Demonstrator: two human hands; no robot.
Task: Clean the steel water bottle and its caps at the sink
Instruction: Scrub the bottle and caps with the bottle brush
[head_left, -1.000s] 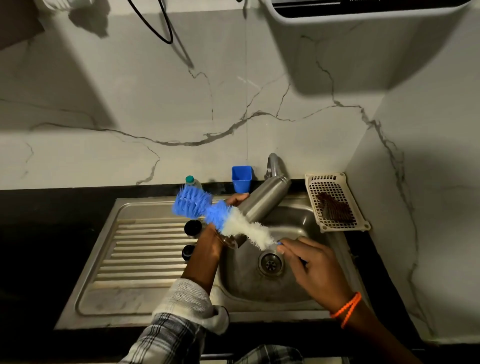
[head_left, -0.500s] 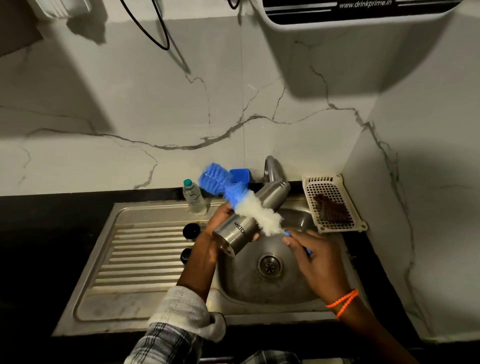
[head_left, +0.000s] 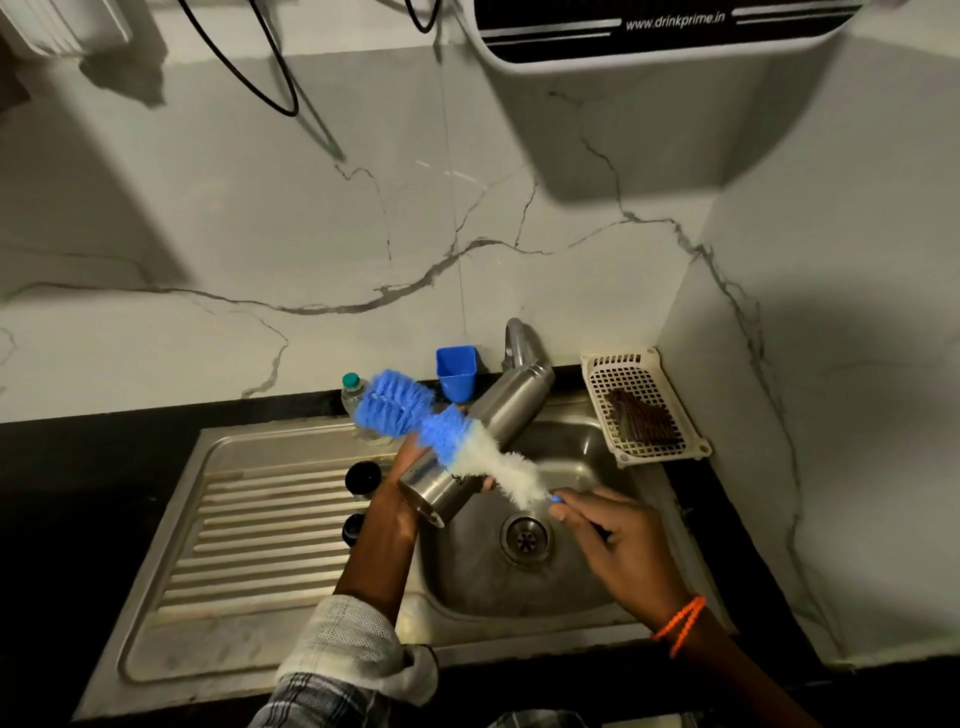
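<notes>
My left hand (head_left: 402, 486) grips the steel water bottle (head_left: 501, 421) near its base and holds it tilted over the sink basin (head_left: 524, 577), neck pointing up toward the tap. My right hand (head_left: 615, 540) grips the handle of a blue-and-white bottle brush (head_left: 447, 439). The bristles lie across the outside of the bottle's lower half, and the blue tip sticks out to the left. Two black caps (head_left: 363, 475) (head_left: 353, 526) sit on the ribbed drainboard (head_left: 254, 530) just left of my left wrist.
A steel tap (head_left: 514, 340) rises behind the basin. Next to it stands a blue plastic cup (head_left: 457, 371), and a small clear bottle with a green cap (head_left: 352, 392) is behind the brush tip. A white slotted tray (head_left: 641, 402) holding a dark scrubber lies at the right.
The brush has slid down and left across the bottle's outside after first swinging up toward the tap. The bottle stays tilted in my left hand.
</notes>
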